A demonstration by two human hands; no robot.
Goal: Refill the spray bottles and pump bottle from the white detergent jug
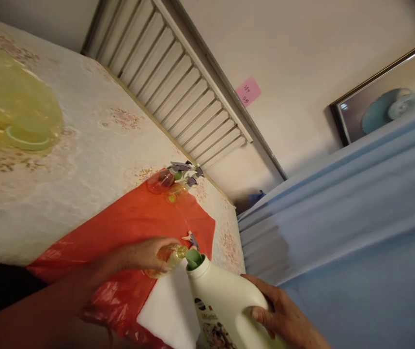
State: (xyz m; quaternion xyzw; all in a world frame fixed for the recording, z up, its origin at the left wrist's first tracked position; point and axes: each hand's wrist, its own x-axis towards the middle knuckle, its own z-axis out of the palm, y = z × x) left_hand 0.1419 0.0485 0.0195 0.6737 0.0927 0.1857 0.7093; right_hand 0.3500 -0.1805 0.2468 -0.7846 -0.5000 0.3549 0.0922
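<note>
We see the room at a steep slant. A bench covered in cream, floral-patterned cloth [94,150] spreads across the left, with a narrow yellowish strip [145,109] along its far edge. Beyond that edge we find a pale slatted frame [203,70] against a plain beige wall [294,63]. A square pink paper note with dark handwriting [249,92] sits beside the frame. To the right hangs a rectangular picture in a dark, gold-edged frame [392,102]. Below it, folded pale-blue fabric [345,208] catches soft light and a brownish shadow.
</note>
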